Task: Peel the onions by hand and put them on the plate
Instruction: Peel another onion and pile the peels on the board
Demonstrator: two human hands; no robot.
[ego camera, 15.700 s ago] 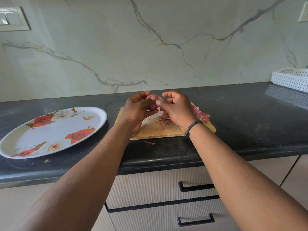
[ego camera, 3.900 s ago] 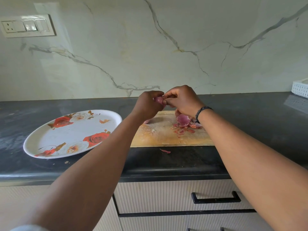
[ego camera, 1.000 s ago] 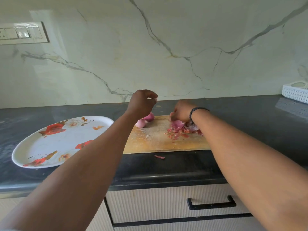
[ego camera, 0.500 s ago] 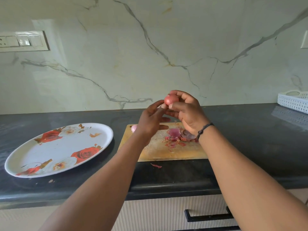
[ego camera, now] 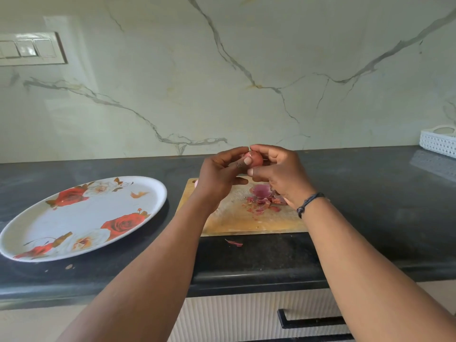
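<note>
From the head view, both hands meet above the cutting board (ego camera: 246, 222): the right hand (ego camera: 280, 177) cups a small red onion (ego camera: 255, 159) while the left hand (ego camera: 218, 175) pinches at its skin. Peelings (ego camera: 262, 199) lie on the board, and 1 pale onion (ego camera: 196, 183) peeks out behind the left wrist. The flowered plate (ego camera: 153, 193) holds 0 onions, so I'd say most work remains.

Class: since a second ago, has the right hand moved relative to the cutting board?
Yes. The right hand rose from the peels on the cutting board.
</note>
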